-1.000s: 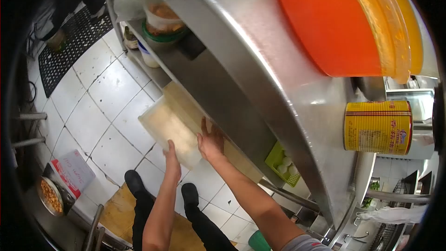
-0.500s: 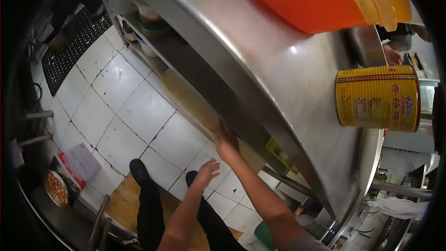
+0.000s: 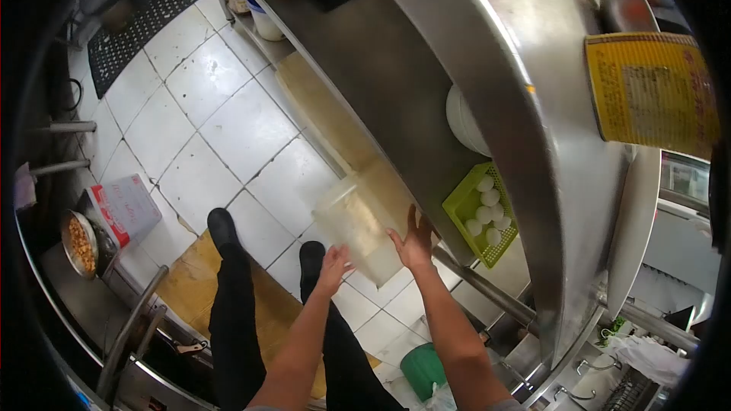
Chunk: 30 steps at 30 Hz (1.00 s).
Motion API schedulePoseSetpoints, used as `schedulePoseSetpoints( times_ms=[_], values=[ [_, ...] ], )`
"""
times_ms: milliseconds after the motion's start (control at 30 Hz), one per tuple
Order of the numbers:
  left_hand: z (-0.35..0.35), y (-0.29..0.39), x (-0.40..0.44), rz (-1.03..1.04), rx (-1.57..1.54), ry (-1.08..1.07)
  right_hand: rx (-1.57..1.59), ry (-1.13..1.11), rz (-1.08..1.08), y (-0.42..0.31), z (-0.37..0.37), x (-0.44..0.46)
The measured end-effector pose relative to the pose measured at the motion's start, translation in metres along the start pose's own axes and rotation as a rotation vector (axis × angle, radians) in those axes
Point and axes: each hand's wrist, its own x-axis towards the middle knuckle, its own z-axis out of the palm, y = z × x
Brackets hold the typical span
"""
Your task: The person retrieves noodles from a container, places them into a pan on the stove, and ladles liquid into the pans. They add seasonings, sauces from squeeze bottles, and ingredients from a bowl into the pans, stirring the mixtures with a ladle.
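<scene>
A translucent plastic container (image 3: pixel 358 224), slightly blurred, juts out over the floor from the low shelf under the steel counter. Something pale shows through its wall. My left hand (image 3: pixel 335 265) is beside its near left edge with fingers stretched out; whether they touch it I cannot tell. At the container's right side is my right hand (image 3: pixel 413 243), fingers spread and thumb pointing at the wall. Right of that hand, a green plastic basket (image 3: pixel 457 209) holding several white eggs (image 3: pixel 489 198) sits on the middle shelf.
The steel counter (image 3: pixel 525 129) curves along the right, with a large yellow can (image 3: pixel 651 91) on it. A white bowl (image 3: pixel 464 122) stands on the shelf below. Floor items include cardboard (image 3: pixel 190 278) and a green bin (image 3: pixel 426 369). At left is a pan of diced food (image 3: pixel 80 245).
The translucent container has come into view between my hands. My right hand has shifted right and its fingers have spread. The view has turned lower, revealing the egg basket and bowl.
</scene>
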Motion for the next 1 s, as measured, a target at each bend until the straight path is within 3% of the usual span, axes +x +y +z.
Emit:
schedulePoseSetpoints(
  times_ms=[233,333,400,433,500,533,600,667,700,767,867,900,967,1000],
  values=[
    [-0.055,0.044,-0.065,-0.131,0.055,0.020,0.021,0.056,-0.024,0.002,0.004,0.000],
    [-0.054,0.044,-0.065,-0.156,0.213,0.153,0.031,0.036,0.025,-0.008,-0.006,-0.003],
    [-0.049,0.042,-0.070,0.294,1.019,0.508,0.039,0.040,0.024,-0.005,-0.005,-0.003],
    [-0.048,0.043,-0.074,0.293,1.018,0.510,0.013,0.058,0.025,-0.006,-0.003,-0.002],
    [-0.013,0.078,-0.097,0.670,1.077,0.490,-0.014,0.074,0.027,-0.006,-0.001,-0.002],
    [-0.004,0.079,-0.095,0.749,1.054,0.270,0.024,0.080,0.013,-0.006,-0.002,-0.002],
    [0.022,0.082,-0.071,0.832,1.216,0.108,0.056,0.080,0.006,-0.003,-0.002,-0.007],
    [0.041,0.086,-0.032,0.929,1.386,0.142,0.048,0.078,-0.002,-0.002,-0.002,-0.004],
    [0.043,0.087,-0.013,0.932,1.380,0.143,0.042,0.081,-0.003,-0.003,-0.001,-0.003],
    [0.048,0.081,0.017,0.926,1.777,0.277,-0.071,0.033,0.007,-0.001,0.000,-0.004],
    [0.053,0.064,0.029,0.854,1.987,0.264,-0.006,0.003,0.029,-0.003,-0.002,-0.004],
    [0.056,0.064,0.027,0.853,1.990,0.268,-0.003,0.003,0.026,-0.003,-0.003,-0.003],
    [0.057,0.065,0.021,0.601,1.827,0.197,0.011,0.022,0.019,-0.006,-0.002,-0.003],
    [0.057,0.059,0.024,0.602,1.827,0.202,0.012,0.023,0.015,-0.005,-0.002,-0.002]
  ],
)
